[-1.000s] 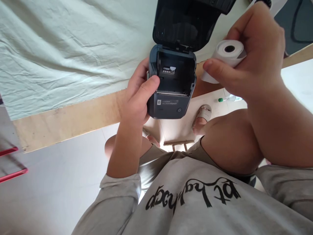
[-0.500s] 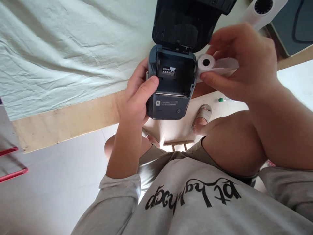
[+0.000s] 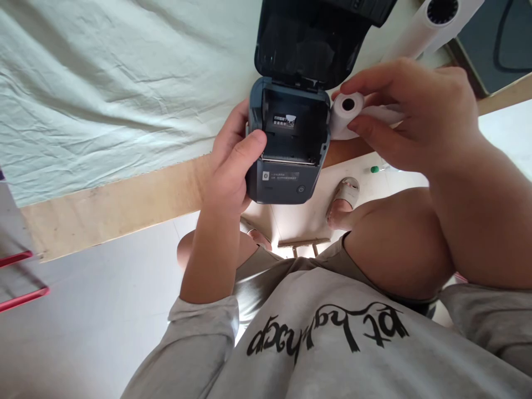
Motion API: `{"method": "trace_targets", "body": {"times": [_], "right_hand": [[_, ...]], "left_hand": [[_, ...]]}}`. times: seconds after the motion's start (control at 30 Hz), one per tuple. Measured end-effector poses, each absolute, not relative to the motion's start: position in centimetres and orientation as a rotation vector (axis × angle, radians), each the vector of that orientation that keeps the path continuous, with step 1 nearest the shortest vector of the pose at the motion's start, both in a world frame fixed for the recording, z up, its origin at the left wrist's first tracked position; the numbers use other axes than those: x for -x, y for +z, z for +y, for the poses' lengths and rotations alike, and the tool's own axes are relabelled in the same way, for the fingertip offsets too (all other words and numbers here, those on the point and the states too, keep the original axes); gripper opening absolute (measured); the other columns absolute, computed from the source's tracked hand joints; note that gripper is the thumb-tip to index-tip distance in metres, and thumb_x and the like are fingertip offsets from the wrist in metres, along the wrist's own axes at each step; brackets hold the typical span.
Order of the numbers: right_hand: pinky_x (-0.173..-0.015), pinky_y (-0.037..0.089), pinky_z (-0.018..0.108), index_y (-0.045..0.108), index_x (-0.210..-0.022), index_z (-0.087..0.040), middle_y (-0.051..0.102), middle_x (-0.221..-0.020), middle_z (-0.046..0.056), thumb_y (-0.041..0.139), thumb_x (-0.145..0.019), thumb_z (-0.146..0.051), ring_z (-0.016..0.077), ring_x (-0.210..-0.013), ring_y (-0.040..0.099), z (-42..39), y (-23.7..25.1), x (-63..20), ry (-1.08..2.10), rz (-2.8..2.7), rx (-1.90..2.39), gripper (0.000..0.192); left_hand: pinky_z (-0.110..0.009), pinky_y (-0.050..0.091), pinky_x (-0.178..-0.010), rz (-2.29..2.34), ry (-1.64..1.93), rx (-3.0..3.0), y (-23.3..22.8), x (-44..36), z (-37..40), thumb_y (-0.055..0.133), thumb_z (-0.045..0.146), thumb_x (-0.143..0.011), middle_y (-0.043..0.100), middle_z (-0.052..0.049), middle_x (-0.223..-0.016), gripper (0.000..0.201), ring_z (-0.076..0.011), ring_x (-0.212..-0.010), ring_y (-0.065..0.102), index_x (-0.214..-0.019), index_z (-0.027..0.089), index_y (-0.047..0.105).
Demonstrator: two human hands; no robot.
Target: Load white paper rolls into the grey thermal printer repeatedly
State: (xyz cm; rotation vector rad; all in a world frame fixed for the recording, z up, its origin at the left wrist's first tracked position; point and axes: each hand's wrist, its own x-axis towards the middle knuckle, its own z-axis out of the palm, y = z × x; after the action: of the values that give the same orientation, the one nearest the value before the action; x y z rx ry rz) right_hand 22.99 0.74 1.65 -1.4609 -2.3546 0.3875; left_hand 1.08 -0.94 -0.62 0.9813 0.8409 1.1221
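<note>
My left hand [image 3: 235, 158] grips the left side of a dark label printer [image 3: 282, 185], thumb on its front edge. The printer's black lid [image 3: 305, 47] is swung up, so the hollow paper bay shows, with a small printed label inside and no roll in it. At the printer's right side, a small white paper roll [image 3: 341, 117] stands on end, its dark core facing up. The fingers and thumb of my right hand [image 3: 415, 111] close around this roll, and a loose strip of paper trails from it under the palm.
A larger white roll [image 3: 415, 33] with a black toothed end lies behind my right hand. Beyond it is a dark flat panel [image 3: 499, 50] with a cable. Pale green cloth [image 3: 124, 100] covers the wooden table [image 3: 124, 194]. Red bars [image 3: 25, 299] show at far left.
My right hand has shifted its grip on the paper roll, the fingers now curling over its top edge. The printer and my left hand have moved very slightly left.
</note>
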Motion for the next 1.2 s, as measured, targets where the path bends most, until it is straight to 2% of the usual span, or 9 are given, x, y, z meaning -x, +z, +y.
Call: {"method": "trace_targets", "body": {"times": [0.33, 0.43, 0.53, 0.63, 0.73, 0.8, 0.97, 1.1, 1.2], "right_hand": [[-0.072, 0.039, 0.014, 0.044, -0.108, -0.031, 0.048, -0.092, -0.002, 0.048, -0.07, -0.037, -0.0029, -0.078, 0.044, 1.1, 2.0, -22.9, 0.335, -2.39, 1.397, 0.039], [-0.072, 0.039, 0.016, 0.049, -0.096, -0.024, 0.048, -0.092, -0.001, 0.049, -0.068, -0.044, -0.0008, -0.081, 0.044, 1.1, 2.0, -22.7, 0.306, -2.374, 1.439, 0.035], [-0.076, 0.041, 0.019, 0.046, -0.088, -0.019, 0.052, -0.095, -0.003, 0.051, -0.064, -0.051, 0.0021, -0.087, 0.048, 1.0, 2.1, -22.5, 0.401, -2.296, 1.527, 0.04], [-0.073, 0.04, 0.02, 0.043, -0.089, -0.019, 0.054, -0.09, -0.004, 0.054, -0.059, -0.057, 0.0036, -0.085, 0.052, 1.1, 2.0, -22.2, 0.508, -2.189, 1.639, 0.049], [-0.066, 0.036, 0.02, 0.043, -0.095, -0.02, 0.052, -0.088, -0.002, 0.054, -0.056, -0.061, 0.0024, -0.077, 0.049, 1.3, 1.7, -22.2, 0.449, -2.202, 1.637, 0.058], [-0.065, 0.034, 0.02, 0.047, -0.096, -0.022, 0.051, -0.085, 0.0, 0.052, -0.059, -0.06, 0.0017, -0.074, 0.046, 1.4, 1.4, -22.3, 0.389, -2.264, 1.528, 0.053], [-0.079, 0.039, 0.017, 0.052, -0.09, -0.026, 0.048, -0.099, -0.002, 0.045, -0.072, -0.046, 0.0002, -0.091, 0.046, 1.6, 0.9, -22.3, 0.412, -2.346, 1.314, 0.028], [-0.068, 0.036, 0.017, 0.051, -0.091, -0.025, 0.051, -0.086, -0.002, 0.043, -0.074, -0.044, -0.0021, -0.077, 0.045, 1.7, 0.7, -22.3, 0.456, -2.384, 1.302, 0.027], [-0.068, 0.036, 0.018, 0.048, -0.092, -0.022, 0.049, -0.085, 0.0, 0.045, -0.071, -0.044, -0.0008, -0.076, 0.042, 1.8, 0.8, -22.3, 0.448, -2.41, 1.282, 0.03]], "left_hand": [[-0.031, 0.044, -0.078, 0.902, 1.11, -1.01, -0.5, -1.2, -1.1, 0.044, 0.046, -0.073, 0.053, -0.003, -0.093, 0.037, -0.0159, -0.087, 0.056, -0.102, 0.024, 0.046], [-0.029, 0.044, -0.074, 0.898, 1.119, -1.017, -0.4, -1.3, -1.1, 0.044, 0.046, -0.073, 0.053, -0.003, -0.092, 0.037, -0.0156, -0.085, 0.057, -0.102, 0.024, 0.047], [-0.026, 0.043, -0.066, 0.868, 1.144, -0.971, -0.4, -1.3, -1.2, 0.045, 0.039, -0.074, 0.054, -0.003, -0.089, 0.031, -0.0137, -0.079, 0.055, -0.1, 0.023, 0.048], [-0.025, 0.042, -0.062, 0.826, 1.168, -0.94, -0.4, -1.3, -1.2, 0.045, 0.036, -0.074, 0.055, -0.004, -0.086, 0.028, -0.013, -0.076, 0.053, -0.098, 0.022, 0.05], [-0.027, 0.04, -0.062, 0.799, 1.159, -0.955, -0.5, -1.2, -1.1, 0.046, 0.037, -0.073, 0.055, -0.004, -0.087, 0.029, -0.0141, -0.076, 0.052, -0.098, 0.023, 0.051], [-0.028, 0.041, -0.064, 0.8, 1.162, -0.95, -0.4, -1.2, -1.1, 0.046, 0.037, -0.074, 0.055, -0.004, -0.088, 0.028, -0.0148, -0.078, 0.052, -0.097, 0.022, 0.051], [-0.027, 0.041, -0.066, 0.813, 1.161, -0.95, -0.3, -1.4, -1.1, 0.046, 0.037, -0.074, 0.055, -0.004, -0.089, 0.027, -0.0138, -0.078, 0.052, -0.095, 0.021, 0.052], [-0.026, 0.041, -0.065, 0.817, 1.17, -0.96, -0.4, -1.4, -1.1, 0.045, 0.038, -0.074, 0.054, -0.003, -0.088, 0.027, -0.0127, -0.077, 0.053, -0.094, 0.022, 0.051], [-0.027, 0.04, -0.065, 0.811, 1.156, -0.949, -0.5, -1.2, -1.1, 0.045, 0.036, -0.074, 0.054, -0.003, -0.088, 0.025, -0.0132, -0.077, 0.053, -0.094, 0.022, 0.051]]}}
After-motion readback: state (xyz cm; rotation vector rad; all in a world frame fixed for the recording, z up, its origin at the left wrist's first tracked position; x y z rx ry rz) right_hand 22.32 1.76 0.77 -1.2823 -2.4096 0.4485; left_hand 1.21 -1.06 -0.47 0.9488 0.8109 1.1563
